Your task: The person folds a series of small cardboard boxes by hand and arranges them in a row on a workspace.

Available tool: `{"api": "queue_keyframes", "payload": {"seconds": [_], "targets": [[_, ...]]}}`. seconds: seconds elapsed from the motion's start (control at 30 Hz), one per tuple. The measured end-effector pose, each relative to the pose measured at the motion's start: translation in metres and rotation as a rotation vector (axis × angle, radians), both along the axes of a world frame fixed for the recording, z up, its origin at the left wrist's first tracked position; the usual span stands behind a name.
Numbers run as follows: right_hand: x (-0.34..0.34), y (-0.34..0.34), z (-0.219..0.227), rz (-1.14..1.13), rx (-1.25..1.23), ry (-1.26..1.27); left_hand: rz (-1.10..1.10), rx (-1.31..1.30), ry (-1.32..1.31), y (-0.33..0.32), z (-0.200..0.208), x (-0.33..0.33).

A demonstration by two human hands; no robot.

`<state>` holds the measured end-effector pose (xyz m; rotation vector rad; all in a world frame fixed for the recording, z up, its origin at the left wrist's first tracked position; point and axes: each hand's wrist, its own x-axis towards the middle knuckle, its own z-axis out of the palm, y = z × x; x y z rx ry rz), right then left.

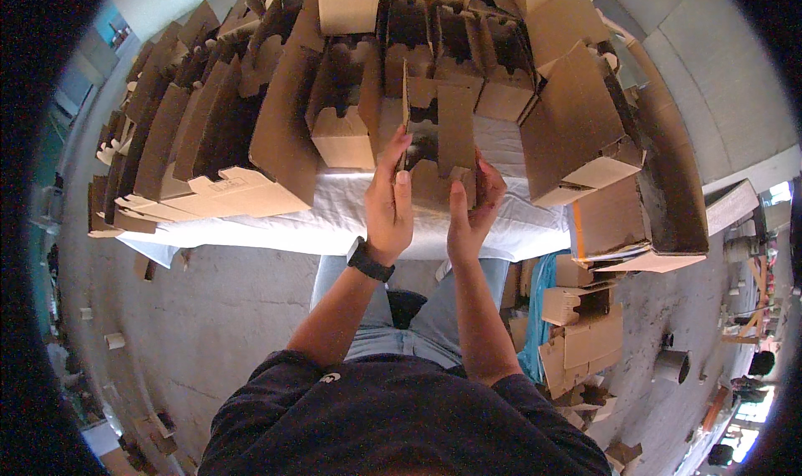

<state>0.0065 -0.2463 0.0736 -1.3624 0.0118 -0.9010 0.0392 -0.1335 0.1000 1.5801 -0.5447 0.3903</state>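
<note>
Between my two hands, over the front of a white-covered table (347,194), is a small brown cardboard box (455,129) with raised flaps and a notched inner edge. My left hand (390,205), with a dark watch on its wrist, grips the box's left side, thumb toward me. On the opposite side my right hand (474,209) grips it the same way, its thumb on the near face. The box's underside and some of my fingertips are hidden. Just beyond it, a narrow open carton (347,138) with a cut-out front edge stands to the left.
Rows of open cardboard bins (242,188) crowd the table's left and back. Larger cartons (576,134) stand at the right, one (614,221) at the table's edge. On the floor at right lie more cardboard boxes (593,342), a blue plastic sheet (539,317) and a short tube (671,366).
</note>
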Motion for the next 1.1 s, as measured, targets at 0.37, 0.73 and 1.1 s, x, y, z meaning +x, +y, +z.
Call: {"api": "queue_keyframes", "payload": {"seconds": [0.37, 0.73, 1.1], "targets": [[-0.005, -0.015, -0.010, -0.089, -0.182, 0.120, -0.253, -0.376, 0.165, 0.002, 0.005, 0.002], [-0.013, -0.022, -0.002, -0.085, -0.368, 0.197, -0.428, -0.141, 0.329, 0.011, 0.013, 0.047], [-0.014, -0.022, 0.001, -0.076, -0.367, 0.248, -0.185, 0.197, 0.054, -0.008, -0.003, 0.062]]}}
